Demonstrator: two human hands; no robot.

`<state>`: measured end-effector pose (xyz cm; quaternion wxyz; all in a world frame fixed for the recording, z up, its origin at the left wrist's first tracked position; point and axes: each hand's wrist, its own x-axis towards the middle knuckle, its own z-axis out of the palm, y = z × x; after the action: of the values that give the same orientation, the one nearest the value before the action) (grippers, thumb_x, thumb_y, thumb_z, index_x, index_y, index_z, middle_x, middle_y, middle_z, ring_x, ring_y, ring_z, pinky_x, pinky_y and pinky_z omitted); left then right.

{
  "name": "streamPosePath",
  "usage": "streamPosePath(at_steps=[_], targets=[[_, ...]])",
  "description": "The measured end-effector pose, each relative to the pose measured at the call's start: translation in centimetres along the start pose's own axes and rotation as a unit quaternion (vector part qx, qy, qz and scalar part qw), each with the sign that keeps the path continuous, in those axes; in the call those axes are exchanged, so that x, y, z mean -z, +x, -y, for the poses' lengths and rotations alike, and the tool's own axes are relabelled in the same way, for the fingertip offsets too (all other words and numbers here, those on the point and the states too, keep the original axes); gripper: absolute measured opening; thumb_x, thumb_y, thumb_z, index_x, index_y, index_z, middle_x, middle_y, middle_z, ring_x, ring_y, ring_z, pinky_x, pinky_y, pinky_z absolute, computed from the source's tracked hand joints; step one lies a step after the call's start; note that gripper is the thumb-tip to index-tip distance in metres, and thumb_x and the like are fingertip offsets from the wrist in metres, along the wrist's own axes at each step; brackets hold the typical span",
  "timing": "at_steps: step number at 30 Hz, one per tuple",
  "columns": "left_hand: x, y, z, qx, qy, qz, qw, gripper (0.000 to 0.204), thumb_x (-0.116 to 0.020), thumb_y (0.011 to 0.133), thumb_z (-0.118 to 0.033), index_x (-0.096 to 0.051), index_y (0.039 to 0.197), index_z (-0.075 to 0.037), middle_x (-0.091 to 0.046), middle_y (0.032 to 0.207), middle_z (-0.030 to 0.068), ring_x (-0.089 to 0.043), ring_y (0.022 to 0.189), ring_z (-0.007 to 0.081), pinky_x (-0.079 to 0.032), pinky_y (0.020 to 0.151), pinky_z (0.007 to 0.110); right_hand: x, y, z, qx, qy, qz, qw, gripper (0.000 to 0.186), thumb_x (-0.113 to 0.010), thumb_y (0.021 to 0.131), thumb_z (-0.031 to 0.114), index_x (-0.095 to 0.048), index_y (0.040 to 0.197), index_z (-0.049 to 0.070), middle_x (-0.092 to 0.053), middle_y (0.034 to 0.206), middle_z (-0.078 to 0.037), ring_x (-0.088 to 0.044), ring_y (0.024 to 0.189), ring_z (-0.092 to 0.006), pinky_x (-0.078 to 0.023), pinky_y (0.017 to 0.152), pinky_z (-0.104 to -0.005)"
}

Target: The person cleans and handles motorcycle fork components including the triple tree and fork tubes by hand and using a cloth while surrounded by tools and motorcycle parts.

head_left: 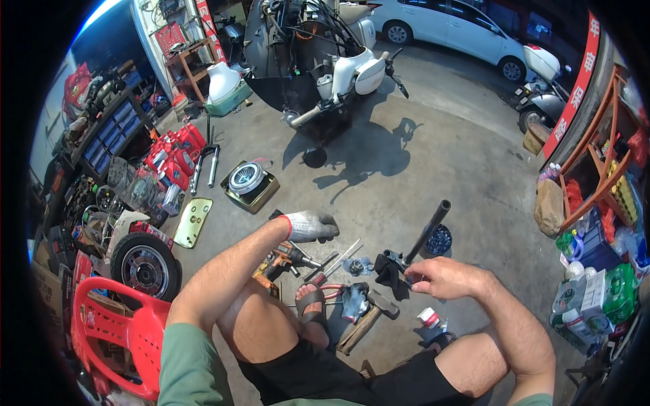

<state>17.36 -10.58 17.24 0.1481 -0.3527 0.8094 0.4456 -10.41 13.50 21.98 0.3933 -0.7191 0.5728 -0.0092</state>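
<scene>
My left hand [311,227], in a white knit glove with grey fingertips, hangs past my left knee. Its fingers look loosely extended, and nothing shows in them. Bare, my right hand [443,277] has its fingers and thumb closed round the lower end of a dark metal steering stem [428,232], whose long tube slants up to the right. A black cloth [391,274] hangs at the base of this stem, beside my fingertips. Just behind the tube sits a dark round container [439,238]. Fingers hide the exact grip.
Between my feet lie a wooden-handled hammer [372,319], red-handled pliers [332,291], a screwdriver [338,260] and an orange power drill [288,256]. A small red-and-white box [428,317] is near my right foot. Ahead stands a partly stripped scooter [359,74]; a red chair [118,331] is at left.
</scene>
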Motion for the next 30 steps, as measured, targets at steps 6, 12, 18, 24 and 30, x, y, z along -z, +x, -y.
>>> streamPosePath(at_steps=[6,12,18,24,30], targets=[[0.0,-0.3,-0.3,-0.002,0.002,0.002,1.000,0.048,-0.056,0.097,-0.040,-0.062,0.128,-0.003,-0.068,0.114,0.0080,-0.064,0.101,0.0170,-0.052,0.090,0.032,0.1,-0.1,0.0,0.006,-0.008,-0.003,1.000,0.043,-0.061,0.094,0.025,-0.059,0.130,0.002,-0.068,0.118,-0.021,-0.065,0.111,-0.0337,-0.052,0.097,-0.0415],[0.1,-0.6,-0.5,0.000,0.004,0.001,1.000,0.049,-0.055,0.098,-0.041,-0.062,0.128,-0.003,-0.068,0.114,0.0079,-0.064,0.101,0.0168,-0.052,0.089,0.032,0.2,-0.2,0.2,0.004,-0.003,0.005,1.000,0.044,-0.061,0.095,0.025,-0.057,0.131,0.000,-0.068,0.118,-0.021,-0.065,0.111,-0.0335,-0.051,0.098,-0.0415],[-0.1,-0.4,-0.5,0.002,0.003,-0.003,1.000,0.049,-0.055,0.098,-0.042,-0.062,0.126,-0.003,-0.068,0.112,0.0064,-0.064,0.098,0.0160,-0.052,0.087,0.032,0.1,-0.3,0.2,-0.003,-0.010,0.010,1.000,0.045,-0.060,0.095,0.025,-0.056,0.132,0.000,-0.067,0.120,-0.021,-0.064,0.114,-0.0331,-0.051,0.100,-0.0414],[-0.1,-0.1,-0.8,0.001,0.006,-0.009,1.000,0.049,-0.053,0.096,-0.040,-0.063,0.125,-0.003,-0.069,0.111,0.0107,-0.065,0.100,0.0206,-0.051,0.089,0.035,0.2,-0.4,-0.2,-0.006,-0.005,0.009,1.000,0.045,-0.060,0.095,0.025,-0.056,0.133,0.000,-0.066,0.121,-0.021,-0.064,0.115,-0.0328,-0.051,0.101,-0.0414],[-0.2,-0.5,-1.1,0.006,0.003,-0.015,1.000,0.048,-0.053,0.096,-0.040,-0.063,0.125,-0.003,-0.069,0.111,0.0110,-0.065,0.101,0.0203,-0.051,0.090,0.035,0.2,0.0,-0.1,-0.016,-0.011,0.012,1.000,0.045,-0.060,0.095,0.025,-0.057,0.133,0.000,-0.066,0.122,-0.021,-0.064,0.115,-0.0323,-0.051,0.101,-0.0411]])
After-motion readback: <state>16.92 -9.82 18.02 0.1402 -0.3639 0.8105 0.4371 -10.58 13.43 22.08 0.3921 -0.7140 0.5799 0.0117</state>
